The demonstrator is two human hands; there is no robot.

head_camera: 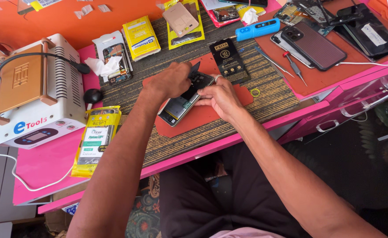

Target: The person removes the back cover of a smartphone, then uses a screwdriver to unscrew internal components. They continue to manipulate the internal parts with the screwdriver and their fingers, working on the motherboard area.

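An opened smartphone point(181, 105) lies on an orange-red mat point(202, 115) at the middle of the bench, its insides showing. My left hand point(169, 81) rests on top of the phone and pinches a thin dark pick point(195, 68) at its upper edge. My right hand point(220, 98), with a ring on one finger, holds the phone's right side steady.
A white heating machine point(37, 92) stands at the left with a black cable. Yellow packets point(94, 139) lie about the striped mat. A blue electric screwdriver point(258, 29), tweezers point(273, 61), a small screwdriver point(294, 68) and several phones point(313, 44) sit at the right. The pink bench edge point(211, 147) runs below.
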